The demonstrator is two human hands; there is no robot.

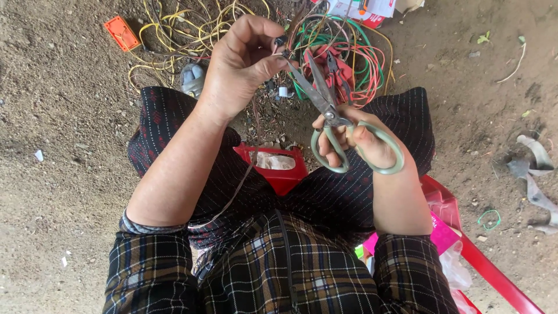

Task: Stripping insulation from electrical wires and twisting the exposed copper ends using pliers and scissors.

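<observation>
Your right hand (pixel 360 139) is closed through the grey-green loops of the scissors (pixel 331 113), thumb in one loop and fingers in the other, blades parted a little and pointing up and away from you. Your left hand (pixel 241 67) is pinched tight, thumb against fingertips, on a short dark piece of wire (pixel 281 42) right at the scissor tips; I can't tell whether the blades already touch it. Judging from this, you're at the cut or strip on that wire end: blades lined up, not closed yet. My read is that the next move calls for a steady left pinch, fingertips kept clear of the tips, and a light squeeze so you bite the insulation and not the core. Out from the scissors: just beyond the tips lies a tangle of green, red and orange wires (pixel 343 52) over a red cloth; further left of them, a loose heap of yellow wire (pixel 180 35) and a small orange box (pixel 121 32) on the dirt. Below the scissors, between your knees, sits a red container (pixel 278 168) with pale scraps in it. Right of the scissors, strips of grey tape (pixel 535 174) lie on the ground.
</observation>
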